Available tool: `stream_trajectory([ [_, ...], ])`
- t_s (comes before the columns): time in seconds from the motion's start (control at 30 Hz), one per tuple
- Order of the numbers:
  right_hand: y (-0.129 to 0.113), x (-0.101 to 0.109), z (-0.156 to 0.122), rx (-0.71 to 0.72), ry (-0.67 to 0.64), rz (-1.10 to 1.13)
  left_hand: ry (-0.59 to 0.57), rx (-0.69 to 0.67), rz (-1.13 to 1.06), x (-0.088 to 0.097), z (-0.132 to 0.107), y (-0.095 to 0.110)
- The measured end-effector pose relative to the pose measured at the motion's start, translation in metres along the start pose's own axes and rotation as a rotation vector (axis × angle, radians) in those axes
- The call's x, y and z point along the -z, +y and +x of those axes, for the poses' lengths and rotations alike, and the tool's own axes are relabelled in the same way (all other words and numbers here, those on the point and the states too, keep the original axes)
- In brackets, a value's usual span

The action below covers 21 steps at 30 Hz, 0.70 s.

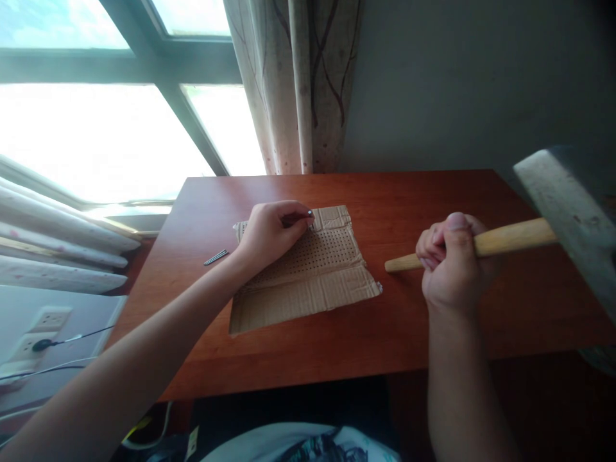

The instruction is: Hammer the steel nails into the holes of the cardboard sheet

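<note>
My left hand (274, 234) is closed in a pinch over the far part of a piece of cardboard (308, 308). A small nail head (310, 213) shows between its thumb and forefinger; the nail's shank is hidden. Under that hand lies a panel with rows of small holes (332, 250), on the cardboard. My right hand (455, 256) grips the wooden handle of a hammer (514, 237), held above the right side of the table. The large metal head of the hammer points to the right and is partly cut off by the frame edge.
Several loose nails (216, 257) lie on the reddish wooden table (366, 346), left of the cardboard. Behind the table hang a patterned curtain (298, 83) and a grey wall (433, 90). A window (96, 128) and a wall socket with cables (43, 343) are at the left.
</note>
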State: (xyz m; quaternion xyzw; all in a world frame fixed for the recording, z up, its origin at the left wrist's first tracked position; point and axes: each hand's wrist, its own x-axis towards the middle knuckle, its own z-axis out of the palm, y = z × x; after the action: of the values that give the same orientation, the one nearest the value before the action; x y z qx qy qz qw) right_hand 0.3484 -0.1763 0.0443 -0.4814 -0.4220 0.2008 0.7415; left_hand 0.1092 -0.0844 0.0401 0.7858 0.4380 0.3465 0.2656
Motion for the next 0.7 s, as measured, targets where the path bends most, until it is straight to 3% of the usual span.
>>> stream_trajectory([
  [0.7,-0.0009,-0.0006,-0.0018,-0.001,0.001,-0.067,-0.012,0.0,0.022,0.0001,0.0009,-0.0015],
])
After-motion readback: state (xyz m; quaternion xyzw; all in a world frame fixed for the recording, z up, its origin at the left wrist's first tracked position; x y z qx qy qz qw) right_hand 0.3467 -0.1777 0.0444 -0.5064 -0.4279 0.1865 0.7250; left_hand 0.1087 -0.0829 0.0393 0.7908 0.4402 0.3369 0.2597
